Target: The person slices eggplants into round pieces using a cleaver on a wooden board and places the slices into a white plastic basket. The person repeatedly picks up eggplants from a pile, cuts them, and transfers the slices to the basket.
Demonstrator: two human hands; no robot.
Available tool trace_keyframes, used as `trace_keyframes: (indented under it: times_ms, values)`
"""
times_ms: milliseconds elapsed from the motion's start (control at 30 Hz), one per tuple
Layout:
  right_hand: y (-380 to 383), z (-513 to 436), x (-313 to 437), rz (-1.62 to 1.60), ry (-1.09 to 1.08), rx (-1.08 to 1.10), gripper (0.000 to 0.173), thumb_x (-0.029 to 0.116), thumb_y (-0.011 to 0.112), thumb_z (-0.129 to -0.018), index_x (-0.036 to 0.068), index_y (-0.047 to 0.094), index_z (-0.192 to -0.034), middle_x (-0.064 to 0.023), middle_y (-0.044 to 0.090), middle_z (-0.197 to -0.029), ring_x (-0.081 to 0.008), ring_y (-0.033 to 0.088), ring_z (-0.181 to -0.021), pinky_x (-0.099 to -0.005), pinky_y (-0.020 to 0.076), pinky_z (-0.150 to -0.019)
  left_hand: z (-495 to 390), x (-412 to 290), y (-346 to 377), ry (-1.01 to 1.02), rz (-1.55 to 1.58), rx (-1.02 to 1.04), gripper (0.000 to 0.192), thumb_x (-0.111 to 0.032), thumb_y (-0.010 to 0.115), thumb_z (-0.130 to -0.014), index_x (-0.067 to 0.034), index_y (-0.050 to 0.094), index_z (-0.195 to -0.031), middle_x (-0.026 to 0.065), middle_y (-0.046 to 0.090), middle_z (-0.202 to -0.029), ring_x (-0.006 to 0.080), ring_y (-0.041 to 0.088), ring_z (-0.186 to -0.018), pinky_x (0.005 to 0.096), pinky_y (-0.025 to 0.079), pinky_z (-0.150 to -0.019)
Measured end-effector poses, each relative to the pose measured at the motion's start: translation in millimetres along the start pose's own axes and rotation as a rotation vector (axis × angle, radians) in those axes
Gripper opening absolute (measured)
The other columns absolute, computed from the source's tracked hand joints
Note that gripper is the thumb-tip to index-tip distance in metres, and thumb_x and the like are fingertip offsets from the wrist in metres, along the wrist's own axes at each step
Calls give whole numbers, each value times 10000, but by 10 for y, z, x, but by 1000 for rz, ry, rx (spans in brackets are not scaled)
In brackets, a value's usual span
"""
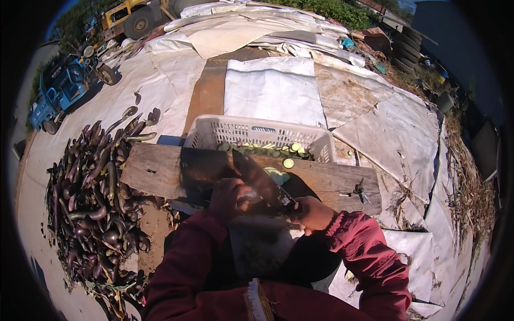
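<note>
My right hand [313, 214] is closed round the dark handle of a broad-bladed knife [261, 178], whose blade slants up and left over a weathered wooden board [341, 180]. Beside the blade on its left, my left hand [235, 196] rests at the board's near edge with fingers curled; shadow and glare hide whether it holds anything. Pale green slices [276, 175] lie on the board just right of the blade, and one round slice [288, 163] sits near the far edge. Behind the board stands a white plastic crate [327, 140] with many cut slices [273, 150] in it.
A large heap of purple eggplants [92, 192] lies at the left on pale sheeting [168, 76]. A dark item [360, 190] is on the board's right end. Farther off are a blue three-wheeled cargo vehicle [64, 86], a yellow wheeled machine [136, 20] and stacked tyres [405, 48].
</note>
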State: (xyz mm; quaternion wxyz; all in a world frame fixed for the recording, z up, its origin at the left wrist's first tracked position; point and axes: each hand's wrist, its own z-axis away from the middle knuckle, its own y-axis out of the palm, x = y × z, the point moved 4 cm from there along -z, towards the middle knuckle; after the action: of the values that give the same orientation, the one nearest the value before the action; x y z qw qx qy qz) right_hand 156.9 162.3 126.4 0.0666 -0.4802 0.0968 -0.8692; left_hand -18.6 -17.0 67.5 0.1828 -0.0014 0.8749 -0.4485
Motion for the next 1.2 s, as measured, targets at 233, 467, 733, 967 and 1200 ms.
trace_keyframes:
  times_ms: [233, 467, 733, 967, 1200]
  values:
    - [107, -273, -82, 78, -15, 39, 238, 179, 656, -848, -26, 629, -966, -132, 625, -662, -218, 630, -541, -351, 485, -511, 12, 29, 57, -38, 22, 18, 400, -181, 805, -624, -137, 703, -1008, 62, 600, -1073, 294, 564, -1037, 461, 433, -916]
    - [518, -1353, -812, 469, -351, -105, 254, 165, 641, -891, 58, 665, -1120, -115, 680, -831, -212, 682, -843, -339, 541, -739, 30, -18, 11, 3, 38, -21, 330, -160, 758, -663, -152, 700, -988, 62, 635, -994, 298, 602, -944, 444, 468, -845]
    - [352, -488, 13, 127, -195, -149, 229, 168, 653, -861, 9, 657, -1027, -124, 654, -727, -223, 673, -652, -349, 542, -561, 89, 66, -43, -17, 28, -25, 370, -183, 775, -658, -138, 691, -1015, 62, 617, -1058, 300, 571, -1034, 450, 447, -903]
    - [129, -40, 101, -31, -26, 11, 211, 165, 641, -856, 5, 616, -992, -44, 586, -724, -140, 571, -530, -295, 491, -431, 130, 150, -9, -16, 41, -2, 404, -189, 802, -654, -113, 672, -1028, 76, 579, -1114, 310, 540, -1063, 453, 420, -949]
    - [377, -782, -443, 162, -285, -77, 273, 237, 600, -896, -22, 643, -974, -136, 627, -687, -290, 649, -638, -399, 507, -570, 59, 117, -4, -10, 82, 55, 408, -186, 809, -645, -100, 684, -1024, 73, 612, -1069, 307, 569, -1025, 442, 444, -910]
